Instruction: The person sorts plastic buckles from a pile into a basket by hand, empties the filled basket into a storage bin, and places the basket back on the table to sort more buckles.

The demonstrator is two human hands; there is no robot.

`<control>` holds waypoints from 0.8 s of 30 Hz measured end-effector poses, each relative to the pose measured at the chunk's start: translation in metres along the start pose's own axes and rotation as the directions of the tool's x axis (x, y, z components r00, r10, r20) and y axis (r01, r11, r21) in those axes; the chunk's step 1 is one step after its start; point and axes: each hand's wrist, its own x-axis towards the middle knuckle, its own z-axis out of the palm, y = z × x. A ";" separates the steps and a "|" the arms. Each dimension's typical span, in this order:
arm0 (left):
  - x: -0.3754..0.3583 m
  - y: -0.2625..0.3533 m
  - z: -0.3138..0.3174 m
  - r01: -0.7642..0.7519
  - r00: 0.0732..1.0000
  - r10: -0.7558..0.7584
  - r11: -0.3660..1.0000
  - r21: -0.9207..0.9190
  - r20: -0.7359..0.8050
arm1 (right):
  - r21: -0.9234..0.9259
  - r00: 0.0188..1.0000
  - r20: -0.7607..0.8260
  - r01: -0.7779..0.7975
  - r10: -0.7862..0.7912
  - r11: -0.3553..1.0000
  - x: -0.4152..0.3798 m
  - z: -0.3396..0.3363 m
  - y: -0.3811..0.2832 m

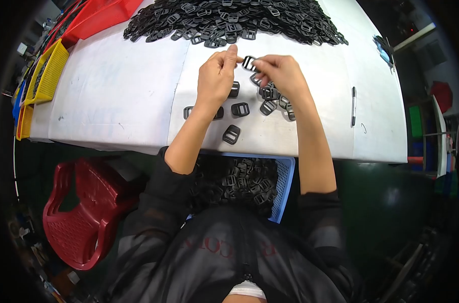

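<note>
My right hand (280, 76) pinches a black plastic strap buckle (248, 63) between thumb and fingers, raised over the table. Just left of it, my left hand (216, 76) is closed with its thumb up; a fingertip reaches close to the held buckle, and what its curled fingers hold, if anything, is hidden. Under and beside my right hand lies a small cluster of black buckles (268, 107). Several single buckles lie around my left wrist, among them one buckle (240, 109) and another buckle (231, 134) near the front edge.
A large heap of black buckles (229, 22) covers the back of the white table (113, 101). Below the front edge, a blue basket (285, 187) holds more buckles. A pen (353, 106) lies right, yellow baskets (50, 73) and a red bin (95, 20) left. A red chair (83, 212) stands lower left.
</note>
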 end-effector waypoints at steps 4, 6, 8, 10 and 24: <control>-0.015 0.016 0.000 -0.053 0.996 0.033 0.967 0.248 0.085 | -0.179 0.993 -0.061 -0.109 0.100 0.978 0.047 -0.014 0.019; -0.022 0.011 0.000 -0.122 0.986 0.075 0.932 0.341 0.148 | -0.330 0.992 -0.119 -0.088 0.051 0.940 0.051 -0.018 0.027; -0.027 0.005 -0.002 -0.174 0.976 0.095 0.879 0.444 0.194 | -0.562 0.963 -0.239 -0.033 -0.124 0.827 0.050 -0.030 0.038; -0.026 0.001 0.001 -0.230 0.962 0.126 0.852 0.471 0.242 | -0.483 0.984 -0.121 0.058 -0.132 0.874 0.029 -0.041 0.037; 0.018 0.001 0.029 -0.362 0.847 -0.061 0.659 0.659 0.527 | -0.552 0.999 -0.027 0.008 -0.027 0.834 0.023 -0.019 0.043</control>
